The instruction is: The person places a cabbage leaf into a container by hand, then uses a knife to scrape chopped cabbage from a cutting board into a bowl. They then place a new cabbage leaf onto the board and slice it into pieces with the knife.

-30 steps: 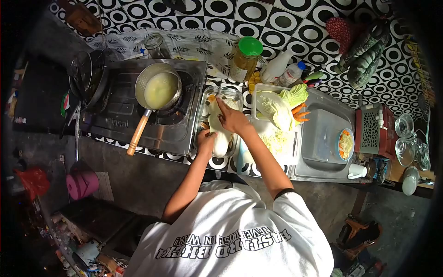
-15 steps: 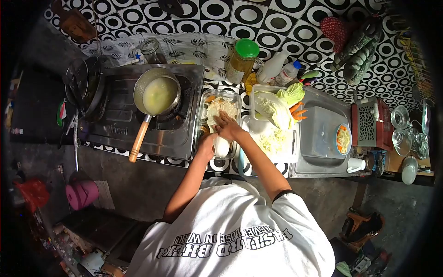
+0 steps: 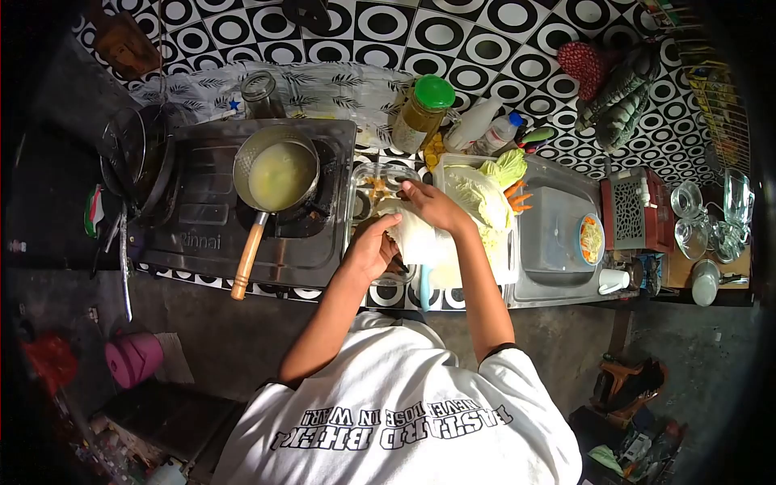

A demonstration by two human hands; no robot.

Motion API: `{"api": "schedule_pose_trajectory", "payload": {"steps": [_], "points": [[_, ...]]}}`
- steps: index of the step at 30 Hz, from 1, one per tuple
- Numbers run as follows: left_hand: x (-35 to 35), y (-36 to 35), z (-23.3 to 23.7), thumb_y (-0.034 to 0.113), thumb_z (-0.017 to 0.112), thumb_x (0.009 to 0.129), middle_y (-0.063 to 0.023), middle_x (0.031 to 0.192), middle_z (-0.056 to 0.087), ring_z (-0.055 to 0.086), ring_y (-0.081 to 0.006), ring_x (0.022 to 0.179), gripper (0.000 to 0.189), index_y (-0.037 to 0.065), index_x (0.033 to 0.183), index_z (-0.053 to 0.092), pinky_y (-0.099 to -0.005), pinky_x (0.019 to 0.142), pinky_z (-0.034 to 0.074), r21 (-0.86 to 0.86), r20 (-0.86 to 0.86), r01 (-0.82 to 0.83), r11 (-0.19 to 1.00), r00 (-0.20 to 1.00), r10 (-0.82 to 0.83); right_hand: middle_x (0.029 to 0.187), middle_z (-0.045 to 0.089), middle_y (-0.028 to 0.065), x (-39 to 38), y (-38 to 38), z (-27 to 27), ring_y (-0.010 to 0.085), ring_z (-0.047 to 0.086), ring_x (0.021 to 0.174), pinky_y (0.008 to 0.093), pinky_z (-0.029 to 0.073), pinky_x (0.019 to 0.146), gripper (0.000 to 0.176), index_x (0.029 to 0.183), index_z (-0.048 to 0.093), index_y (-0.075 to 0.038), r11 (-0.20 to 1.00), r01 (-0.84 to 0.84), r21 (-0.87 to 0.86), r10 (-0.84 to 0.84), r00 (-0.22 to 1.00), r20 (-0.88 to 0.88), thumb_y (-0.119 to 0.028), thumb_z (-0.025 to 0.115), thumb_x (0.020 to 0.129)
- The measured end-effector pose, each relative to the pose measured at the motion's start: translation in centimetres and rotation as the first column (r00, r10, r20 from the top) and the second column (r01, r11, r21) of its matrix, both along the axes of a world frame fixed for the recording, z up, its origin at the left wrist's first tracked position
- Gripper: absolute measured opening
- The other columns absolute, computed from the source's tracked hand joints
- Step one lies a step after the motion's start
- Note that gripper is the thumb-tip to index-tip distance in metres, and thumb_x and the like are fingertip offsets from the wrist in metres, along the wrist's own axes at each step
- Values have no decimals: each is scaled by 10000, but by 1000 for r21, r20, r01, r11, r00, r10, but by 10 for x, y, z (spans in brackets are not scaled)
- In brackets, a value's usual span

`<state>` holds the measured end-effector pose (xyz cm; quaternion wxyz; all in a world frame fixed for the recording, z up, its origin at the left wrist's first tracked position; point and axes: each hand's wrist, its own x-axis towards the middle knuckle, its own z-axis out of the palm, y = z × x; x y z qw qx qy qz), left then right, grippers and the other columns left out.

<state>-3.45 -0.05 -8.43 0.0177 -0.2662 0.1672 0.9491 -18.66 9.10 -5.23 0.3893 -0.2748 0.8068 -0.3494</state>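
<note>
We saw both hands closed on a pale napa cabbage piece [image 3: 414,236], held just above the near right corner of the glass dish [image 3: 356,202]. The left hand [image 3: 370,252] had its fingers curled round the lower end of the cabbage, over the dish's near edge. The right hand [image 3: 436,206] lay across the upper end with fingers wrapped down on it, over the dish's right rim. Some orange and pale bits lay in the far part of the dish; we could not tell what they were.

Left of the dish stood the gas stove [image 3: 202,218], and on its burner nearest the dish sat a saucepan [image 3: 279,174] of pale yellowish liquid, its wooden handle pointing toward the person. Just right of the dish was a white tub [image 3: 449,159] with green cabbage leaves [image 3: 477,190] and carrots [image 3: 517,196]. Beyond the dish's far right corner stood a jar with a green lid [image 3: 420,113]. Well to the right of the dish, a small plate of shredded vegetables [image 3: 590,238] rested at the sink [image 3: 558,275].
</note>
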Motion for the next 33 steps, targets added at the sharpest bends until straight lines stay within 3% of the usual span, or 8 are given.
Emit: {"api": "schedule_pose_trajectory", "payload": {"steps": [3,5,7,11,15,23,27,33], "points": [[5,-3,10,120,620,878,-98,1026,677,682,-222,907,304,8,1155,569,-385,823,563,-13,-29,66,998,997,-66,1259,598,190,9,15,13,269,569,1145,340,419,982,564,1388,459,-33,979,96,-181,-114,989,-94,-446,435,1004],[10,-4,31,110,615,879,-97,1036,673,680,-219,914,313,11,1171,562,-376,822,563,-84,-40,68,994,997,-71,1310,559,189,8,23,7,266,545,1173,343,404,1000,572,1422,414,-39,964,166,-208,-162,986,35,-428,449,1003],[16,-3,33,100,609,879,-96,1046,669,679,-216,922,323,15,1187,556,-367,822,562,-157,-47,64,985,996,-73,1398,461,259,17,32,5,314,449,1312,352,334,1072,674,1452,322,12,938,241,-248,-281,949,-141,-459,452,988],[27,-1,18,61,591,874,-91,1090,645,662,-191,945,368,-1,1231,525,-325,818,553,-330,-67,121,936,986,-151,1460,387,247,36,47,-52,330,392,1350,359,303,1095,697,1459,292,31,870,433,-236,-419,901,110,-432,483,975],[42,-1,-2,37,589,870,-86,1184,602,607,-163,1050,466,-21,1315,463,-309,886,502,-457,-73,223,861,955,-287,1425,437,170,54,44,-49,247,423,1293,341,289,1088,577,1444,382,-74,816,547,-186,-473,817,329,-364,527,966],[53,-4,-13,13,574,877,-99,1268,570,557,-174,1142,488,-23,1345,440,-317,984,421,-609,-76,140,781,970,-233,1462,407,164,63,45,-46,263,400,1328,360,312,1078,580,1443,379,-68,847,463,-263,-421,885,201,-343,542,959],[48,-3,-20,-9,560,889,-77,1241,584,563,-141,1113,445,-10,1323,461,-293,960,428,-614,-70,153,774,967,-247,1496,355,159,65,51,-59,288,372,1358,356,316,1085,656,1482,311,-84,855,442,-272,-372,887,273,-388,556,954],[39,-2,-24,-35,546,883,-88,1250,583,561,-149,1122,462,-22,1336,453,-294,967,425,-707,-54,135,694,969,-243,1394,453,180,55,66,-60,264,506,1187,355,424,982,668,1484,304,-74,842,467,-270,-406,878,252,-381,560,949]]}}
